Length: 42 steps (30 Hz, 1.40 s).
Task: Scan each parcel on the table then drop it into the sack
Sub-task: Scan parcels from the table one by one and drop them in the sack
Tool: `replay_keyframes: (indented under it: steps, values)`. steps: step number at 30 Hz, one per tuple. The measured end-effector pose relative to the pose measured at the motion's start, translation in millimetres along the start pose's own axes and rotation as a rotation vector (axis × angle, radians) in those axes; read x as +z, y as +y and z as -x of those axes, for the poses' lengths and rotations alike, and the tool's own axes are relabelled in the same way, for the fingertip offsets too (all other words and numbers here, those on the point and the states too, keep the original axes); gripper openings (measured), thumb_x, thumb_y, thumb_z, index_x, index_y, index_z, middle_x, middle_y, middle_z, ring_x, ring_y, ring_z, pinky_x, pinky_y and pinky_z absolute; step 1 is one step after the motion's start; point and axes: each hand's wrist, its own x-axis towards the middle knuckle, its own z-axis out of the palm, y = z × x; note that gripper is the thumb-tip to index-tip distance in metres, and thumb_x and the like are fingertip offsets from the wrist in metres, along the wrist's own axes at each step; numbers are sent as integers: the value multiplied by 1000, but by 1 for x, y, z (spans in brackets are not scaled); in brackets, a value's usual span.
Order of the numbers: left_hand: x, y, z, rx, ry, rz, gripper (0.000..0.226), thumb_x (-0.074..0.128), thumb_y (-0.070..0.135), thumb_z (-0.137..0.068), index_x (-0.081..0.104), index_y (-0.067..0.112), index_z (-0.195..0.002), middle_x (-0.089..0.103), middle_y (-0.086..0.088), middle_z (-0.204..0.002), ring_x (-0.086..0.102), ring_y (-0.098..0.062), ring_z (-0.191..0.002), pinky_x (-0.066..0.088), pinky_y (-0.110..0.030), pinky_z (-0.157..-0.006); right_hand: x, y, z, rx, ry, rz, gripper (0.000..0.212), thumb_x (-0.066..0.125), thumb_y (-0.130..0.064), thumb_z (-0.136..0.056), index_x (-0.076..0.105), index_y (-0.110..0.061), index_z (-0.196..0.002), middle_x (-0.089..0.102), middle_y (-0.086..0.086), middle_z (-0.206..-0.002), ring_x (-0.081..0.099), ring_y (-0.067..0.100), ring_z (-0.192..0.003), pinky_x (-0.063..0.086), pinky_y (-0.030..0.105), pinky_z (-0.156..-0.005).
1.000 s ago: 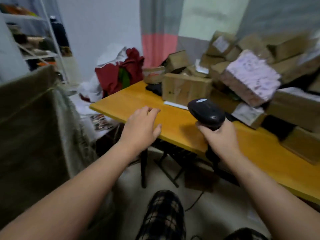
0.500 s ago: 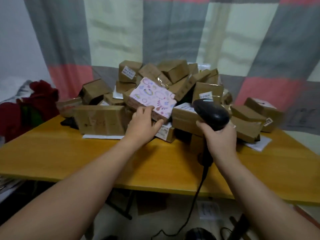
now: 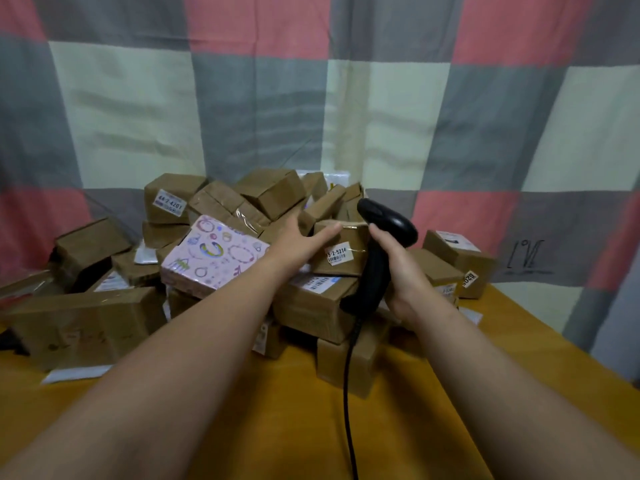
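Head view, as I log it from my station:

- Surface (image 3: pixel 277 427): yellow-orange, filling the lower frame.
- Parcels (image 3: pixel 270 192): brown cardboard boxes heaped at 12 o'clock on the surface, against a checked curtain (image 3: pixel 242 98).
- Pink box (image 3: pixel 211 258): patterned and tilted, resting on the heap at 9 o'clock from the left grip.
- Labelled parcel (image 3: pixel 341 251): mid-heap between my two grips, with a white barcode sticker facing me.
- Left grip (image 3: pixel 294 244): wide, fingers straight and spread, thumb along the labelled parcel's top edge. I cannot tell whether the fingers touch the boxes behind.
- Right grip (image 3: pixel 398 271): wrapped round the handle of the scanner (image 3: pixel 377 258), just at 3 o'clock from the labelled parcel.
- Scanner: black, with its head up toward 12 o'clock.
- Cable (image 3: pixel 348 393): runs from the scanner toward 6 o'clock.
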Motion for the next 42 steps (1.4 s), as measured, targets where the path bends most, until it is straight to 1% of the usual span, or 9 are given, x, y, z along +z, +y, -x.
replay_keyframes:
  steps: [6, 9, 14, 20, 25, 28, 32, 37, 42]
  values:
    - [13, -9, -3, -39, 68, 201, 78, 73, 51, -76, 37, 20, -138, 54, 3, -127, 53, -17, -117, 43, -37, -102, -4, 4, -9, -26, 4, 10, 62, 78, -45, -72, 60, -19, -126, 73, 5, -107, 71, 24, -96, 56, 40, -84]
    - [17, -4, 2, -8, 67, 321, 69, 72, 41, -82, 36, 20, -136, 55, 7, -117, 56, -13, -109, 48, -25, -84, -5, 3, -4, -60, 7, 27, 52, 74, -43, -76, 64, -19, -122, 74, 4, -105, 71, 22, -96, 54, 41, -89]
    - [19, 6, 18, 74, 80, 437, 63, 69, 31, -87, 33, 19, -138, 57, 6, -115, 61, -11, -107, 56, -22, -78, -3, -9, 17, -167, 2, -35, 36, 70, -31, -84, 65, -17, -117, 75, 5, -101, 72, 20, -91, 54, 32, -71]
    - [-7, 16, 66, 162, 131, 420, 62, 64, 31, -91, 28, 21, -140, 54, 12, -115, 57, 4, -100, 50, -9, -69, 19, -4, 58, -228, -58, -103, 39, 71, -27, -79, 65, -19, -116, 72, 8, -109, 68, 25, -103, 53, 42, -86]
    - [-51, -15, 144, 164, 226, 358, 62, 64, 36, -85, 28, 29, -135, 50, 23, -114, 53, 21, -95, 49, -8, -78, 39, 41, 109, -163, -184, -62, 58, 73, -31, -67, 61, -20, -123, 71, 3, -113, 66, 22, -109, 51, 43, -94]
    - [-73, -41, 194, 141, 292, 323, 69, 66, 43, -73, 29, 36, -131, 52, 22, -119, 55, 8, -109, 49, -19, -88, 51, 78, 133, -126, -224, 33, 63, 80, -34, -63, 62, -26, -122, 71, -2, -114, 65, 18, -110, 50, 42, -95]
    - [-94, -59, 228, 171, 235, 272, 57, 67, 37, -74, 32, 45, -118, 50, 19, -121, 57, -1, -112, 50, -15, -85, 68, 117, 151, -62, -175, 26, 65, 77, -32, -63, 60, -26, -125, 69, -4, -117, 64, 13, -109, 52, 35, -92]
    - [-112, -67, 205, 144, 226, 252, 42, 61, 27, -91, 38, 23, -126, 50, 8, -119, 52, -1, -108, 47, -10, -81, 91, 120, 140, -35, -74, -5, 55, 78, -28, -73, 59, -25, -125, 69, -2, -115, 64, 18, -107, 50, 49, -98]
    - [-119, -57, 194, 92, 290, 339, 43, 60, 56, -80, 50, 27, -110, 53, 3, -116, 52, -16, -114, 48, -32, -93, 97, 109, 139, -103, -70, 25, 39, 74, -21, -81, 62, -26, -117, 69, -2, -112, 62, 17, -106, 49, 46, -99]
